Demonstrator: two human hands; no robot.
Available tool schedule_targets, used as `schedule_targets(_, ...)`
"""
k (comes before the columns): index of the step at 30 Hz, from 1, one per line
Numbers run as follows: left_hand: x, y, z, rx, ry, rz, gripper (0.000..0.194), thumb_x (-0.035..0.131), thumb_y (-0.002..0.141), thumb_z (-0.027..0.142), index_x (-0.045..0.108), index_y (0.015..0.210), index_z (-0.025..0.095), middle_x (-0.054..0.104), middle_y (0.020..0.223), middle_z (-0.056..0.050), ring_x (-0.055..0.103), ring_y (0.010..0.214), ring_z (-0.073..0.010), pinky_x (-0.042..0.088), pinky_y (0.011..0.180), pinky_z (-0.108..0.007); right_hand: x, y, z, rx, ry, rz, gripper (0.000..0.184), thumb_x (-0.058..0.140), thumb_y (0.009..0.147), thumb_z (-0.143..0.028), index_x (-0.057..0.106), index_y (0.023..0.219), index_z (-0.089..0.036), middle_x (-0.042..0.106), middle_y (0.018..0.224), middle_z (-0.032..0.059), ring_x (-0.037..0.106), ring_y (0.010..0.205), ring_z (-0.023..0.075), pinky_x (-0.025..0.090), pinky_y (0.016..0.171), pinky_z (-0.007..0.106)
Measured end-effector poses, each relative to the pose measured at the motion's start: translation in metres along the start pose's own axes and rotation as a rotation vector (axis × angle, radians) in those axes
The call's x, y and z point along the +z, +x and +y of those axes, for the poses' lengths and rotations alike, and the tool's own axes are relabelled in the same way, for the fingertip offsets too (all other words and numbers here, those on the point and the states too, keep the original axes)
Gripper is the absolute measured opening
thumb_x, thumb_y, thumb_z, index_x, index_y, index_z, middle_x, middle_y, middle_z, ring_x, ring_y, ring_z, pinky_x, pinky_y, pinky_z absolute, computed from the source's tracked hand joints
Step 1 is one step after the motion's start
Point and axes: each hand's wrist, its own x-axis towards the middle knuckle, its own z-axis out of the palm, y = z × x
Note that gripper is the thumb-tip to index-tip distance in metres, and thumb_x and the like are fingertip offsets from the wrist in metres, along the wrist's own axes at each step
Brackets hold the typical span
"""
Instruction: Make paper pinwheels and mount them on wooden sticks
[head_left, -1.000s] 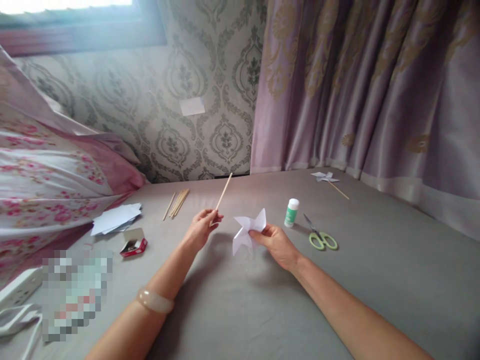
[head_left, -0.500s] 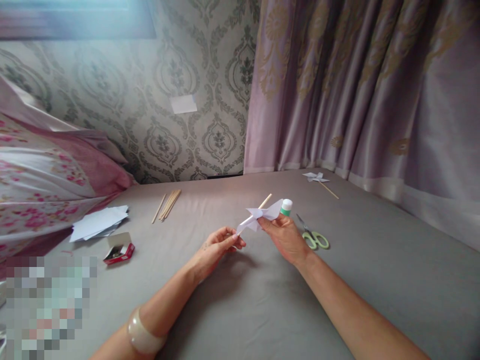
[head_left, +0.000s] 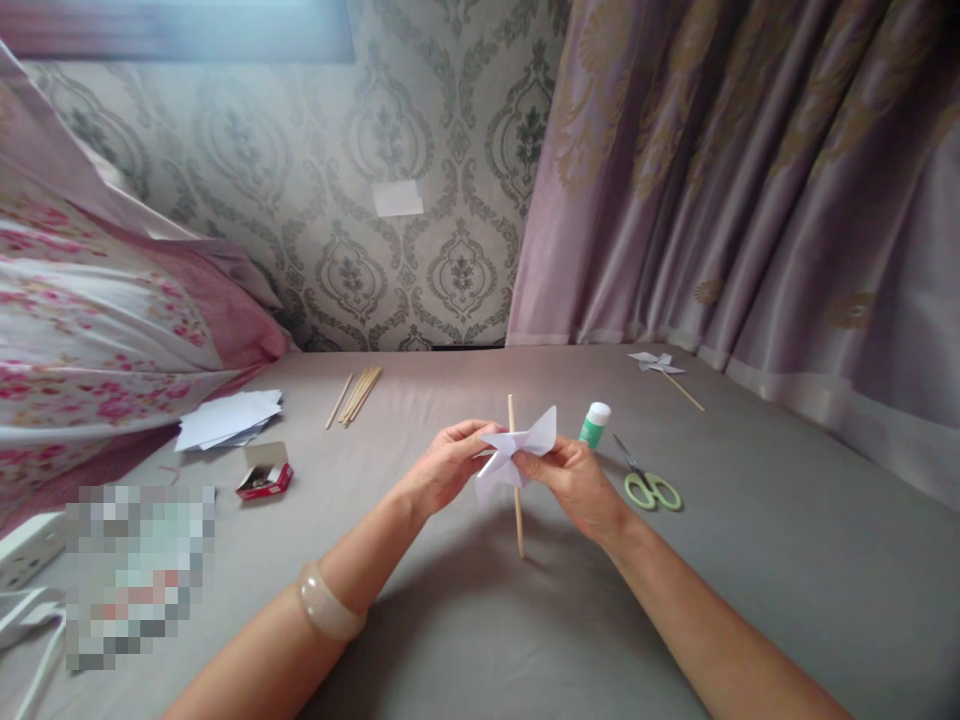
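Note:
A white paper pinwheel (head_left: 534, 436) is held up over the grey bed-like surface, on a thin wooden stick (head_left: 519, 525) that stands nearly upright. My right hand (head_left: 579, 482) is closed on the pinwheel near its centre, thumb pressed at the middle. On the other side, my left hand (head_left: 457, 465) pinches the pinwheel's left edge; its fingertips are partly hidden behind the paper. The stick pokes out above and below the blades. Just beyond my right hand stand a glue stick (head_left: 594, 428) with a white cap and, lying flat, green-handled scissors (head_left: 651, 488).
Another pinwheel (head_left: 657, 364) lies far right by the curtain (head_left: 600, 250). At left are several wooden sticks (head_left: 361, 394), white paper sheets (head_left: 229, 420), a small red open box (head_left: 265, 483) with small metal bits, a blurred-out item (head_left: 139, 580) and a white power strip (head_left: 31, 548).
My left hand has gone from the stick's lower end up to the pinwheel's left edge. The stick has swung from slanted to nearly upright. The view has shifted slightly left.

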Motion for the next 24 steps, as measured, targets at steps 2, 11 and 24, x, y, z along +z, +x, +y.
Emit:
schedule_targets(2,0.004,0.003,0.002,-0.014,-0.033,-0.007,0.028,0.082,0.061,0.035,0.069,0.075,0.014,0.066,0.071,-0.002,0.058,0.062,-0.0113,0.042,0.066,-0.025,0.003,0.002,0.0,0.002,-0.019,0.003,0.024,0.081,0.063,-0.036,0.077,0.082,-0.023,0.073,0.081,0.0023,0.062,0.079,0.0192,0.047,0.078,0.035)
schedule_targets(11,0.013,0.01,0.022,-0.032,-0.115,-0.011,0.032,0.086,0.052,0.032,0.069,0.072,0.014,0.067,0.069,-0.003,0.059,0.061,-0.0142,0.045,0.065,-0.03,0.012,0.012,-0.012,0.036,-0.078,0.0,0.029,0.082,0.059,-0.041,0.076,0.08,-0.022,0.073,0.082,0.0027,0.062,0.079,0.0197,0.049,0.079,0.036)
schedule_targets(24,0.01,0.025,0.059,0.29,0.032,0.245,0.026,0.084,0.057,0.033,0.074,0.072,0.015,0.068,0.071,-0.002,0.056,0.068,-0.0106,0.042,0.073,-0.025,0.012,0.075,-0.063,-0.125,0.228,0.057,0.026,0.086,0.054,-0.038,0.07,0.072,-0.029,0.068,0.079,-0.0024,0.059,0.084,0.0187,0.045,0.085,0.038)
